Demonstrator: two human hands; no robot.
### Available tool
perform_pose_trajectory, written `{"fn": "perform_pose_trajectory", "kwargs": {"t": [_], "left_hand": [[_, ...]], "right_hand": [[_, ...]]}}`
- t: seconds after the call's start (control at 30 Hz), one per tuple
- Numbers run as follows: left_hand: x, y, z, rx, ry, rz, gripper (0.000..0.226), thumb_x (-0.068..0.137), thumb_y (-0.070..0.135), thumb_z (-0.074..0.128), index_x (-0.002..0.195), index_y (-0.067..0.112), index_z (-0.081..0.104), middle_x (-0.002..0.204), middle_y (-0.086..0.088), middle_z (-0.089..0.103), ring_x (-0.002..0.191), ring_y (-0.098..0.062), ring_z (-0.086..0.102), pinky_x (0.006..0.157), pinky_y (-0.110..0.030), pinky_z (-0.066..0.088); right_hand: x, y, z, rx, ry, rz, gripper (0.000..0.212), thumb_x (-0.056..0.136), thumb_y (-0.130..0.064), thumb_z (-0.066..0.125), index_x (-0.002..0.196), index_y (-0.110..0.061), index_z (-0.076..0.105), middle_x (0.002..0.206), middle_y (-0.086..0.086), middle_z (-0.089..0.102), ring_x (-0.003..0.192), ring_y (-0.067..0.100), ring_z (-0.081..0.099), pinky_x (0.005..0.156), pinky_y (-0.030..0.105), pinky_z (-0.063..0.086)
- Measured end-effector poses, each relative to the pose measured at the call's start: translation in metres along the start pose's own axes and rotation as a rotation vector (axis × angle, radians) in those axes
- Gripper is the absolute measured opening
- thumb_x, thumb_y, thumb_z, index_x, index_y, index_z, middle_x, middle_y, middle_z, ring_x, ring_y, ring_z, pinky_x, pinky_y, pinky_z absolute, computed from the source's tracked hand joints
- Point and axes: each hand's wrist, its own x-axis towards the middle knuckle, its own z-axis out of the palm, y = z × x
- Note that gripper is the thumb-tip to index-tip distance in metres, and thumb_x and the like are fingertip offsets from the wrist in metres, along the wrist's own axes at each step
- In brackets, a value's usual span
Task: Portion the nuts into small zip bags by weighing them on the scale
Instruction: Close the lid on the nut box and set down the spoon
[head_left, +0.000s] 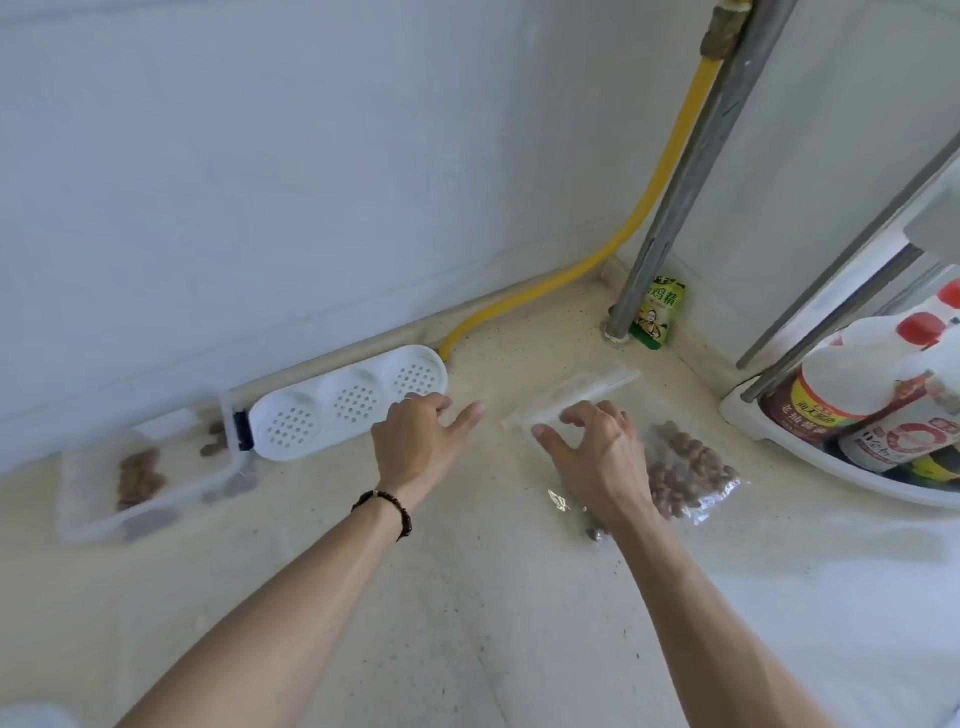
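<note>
White walls meet in a corner behind a speckled cream counter (467, 597), and both of the person's arms reach out over it. On the right lies a clear bag of nuts (691, 473), flat on the counter and just beside the right hand (597, 457). That bag has a good pile of brown nuts in it. A pack of small empty zip bags (571, 397) lies just past the right hand's fingertips, and the fingers are bent down over its near edge; I cannot tell for sure if they pinch a bag or only touch it. The left hand (421, 441) has loose, spread fingers and holds nothing; its fingertips are at the edge of a white tray with holes (348, 402). Far on the left sits a clear box (145, 478) with some nuts in it, but it is blurry, and I cannot tell if a scale is under it or near it. A yellow hose (649, 208) and a grey pipe (685, 176) run down the corner, a green packet (657, 312) stands by the pipe, and sauce bottles (852, 395) stand in a rack on the right. I see no small bag filled and zipped yet, so most of the job looks left to do: take a small bag, weigh nuts, fill it, and close it.
</note>
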Motion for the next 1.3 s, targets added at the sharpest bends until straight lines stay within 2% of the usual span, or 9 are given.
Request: {"fn": "perform_pose_trajectory", "kwargs": {"t": [0.23, 0.53, 0.6, 0.67, 0.83, 0.9, 0.97, 1.03, 1.3], "left_hand": [[-0.072, -0.118, -0.071, 0.174, 0.155, -0.241, 0.066, 0.085, 0.068, 0.049, 0.127, 0.018, 0.060, 0.126, -0.008, 0.060, 0.117, -0.029, 0.051, 0.090, -0.041, 0.043], [-0.137, -0.216, -0.104, 0.075, 0.163, -0.654, 0.084, 0.087, 0.064, 0.050, 0.145, 0.007, 0.032, 0.150, -0.023, 0.033, 0.140, -0.034, 0.027, 0.109, -0.045, 0.030], [-0.143, -0.224, -0.104, 0.062, 0.134, -0.718, 0.085, 0.086, 0.066, 0.049, 0.143, 0.005, 0.032, 0.146, -0.024, 0.037, 0.136, -0.037, 0.032, 0.105, -0.046, 0.033], [-0.147, -0.226, -0.104, 0.096, 0.122, -0.741, 0.077, 0.086, 0.066, 0.049, 0.133, 0.005, 0.041, 0.133, -0.019, 0.051, 0.124, -0.036, 0.042, 0.095, -0.044, 0.038], [-0.147, -0.234, -0.111, -0.017, 0.150, -0.748, 0.068, 0.086, 0.059, 0.056, 0.125, 0.004, 0.051, 0.122, -0.017, 0.054, 0.117, -0.035, 0.045, 0.094, -0.042, 0.038], [-0.149, -0.237, -0.113, -0.077, 0.196, -0.719, 0.063, 0.085, 0.057, 0.059, 0.120, 0.005, 0.054, 0.118, -0.018, 0.052, 0.114, -0.035, 0.047, 0.092, -0.043, 0.042], [-0.152, -0.234, -0.116, -0.128, 0.263, -0.680, 0.060, 0.085, 0.054, 0.060, 0.123, 0.007, 0.053, 0.119, -0.016, 0.049, 0.112, -0.033, 0.052, 0.089, -0.042, 0.046], [-0.153, -0.227, -0.121, -0.114, 0.339, -0.630, 0.059, 0.087, 0.052, 0.059, 0.127, 0.010, 0.050, 0.122, -0.013, 0.046, 0.109, -0.029, 0.054, 0.082, -0.040, 0.049], [-0.114, -0.212, -0.165, -0.137, 0.498, -0.390, 0.045, 0.088, 0.038, 0.061, 0.125, 0.016, 0.050, 0.118, -0.005, 0.045, 0.108, -0.022, 0.048, 0.062, -0.022, 0.038]], "right_hand": [[-0.036, -0.100, 0.087, 0.112, -0.285, -0.164, 0.048, 0.087, -0.049, 0.066, 0.119, -0.013, 0.062, 0.115, 0.006, 0.060, 0.110, 0.024, 0.056, 0.092, 0.036, 0.046], [-0.098, -0.161, 0.181, 0.152, -0.646, -0.046, 0.061, 0.092, -0.048, 0.059, 0.136, -0.007, 0.049, 0.124, 0.007, 0.061, 0.116, 0.023, 0.057, 0.098, 0.036, 0.047], [-0.104, -0.167, 0.192, 0.145, -0.663, -0.022, 0.047, 0.092, -0.045, 0.060, 0.123, -0.010, 0.057, 0.106, 0.002, 0.063, 0.105, 0.024, 0.060, 0.088, 0.034, 0.049], [-0.108, -0.173, 0.199, 0.150, -0.654, 0.011, 0.025, 0.091, -0.041, 0.062, 0.082, -0.020, 0.053, 0.074, -0.004, 0.050, 0.076, 0.021, 0.054, 0.067, 0.030, 0.042], [-0.116, -0.178, 0.204, 0.265, -0.626, 0.085, 0.044, 0.089, -0.031, 0.065, 0.062, -0.019, 0.032, 0.060, -0.002, 0.030, 0.055, 0.015, 0.031, 0.056, 0.029, 0.028], [-0.117, -0.178, 0.202, 0.320, -0.622, 0.111, 0.034, 0.089, -0.032, 0.065, 0.067, -0.027, 0.040, 0.068, -0.007, 0.039, 0.060, 0.012, 0.038, 0.059, 0.024, 0.033], [-0.117, -0.179, 0.199, 0.378, -0.613, 0.127, 0.014, 0.090, -0.033, 0.066, 0.101, -0.026, 0.062, 0.096, -0.002, 0.058, 0.089, 0.015, 0.057, 0.078, 0.028, 0.047], [-0.118, -0.183, 0.194, 0.426, -0.576, 0.149, 0.048, 0.089, -0.033, 0.067, 0.133, -0.015, 0.056, 0.120, 0.005, 0.059, 0.110, 0.023, 0.058, 0.092, 0.034, 0.047], [-0.090, -0.230, 0.166, 0.559, -0.423, 0.054, 0.047, 0.087, -0.028, 0.067, 0.131, -0.014, 0.058, 0.115, 0.003, 0.060, 0.106, 0.024, 0.061, 0.093, 0.043, 0.054]]}}
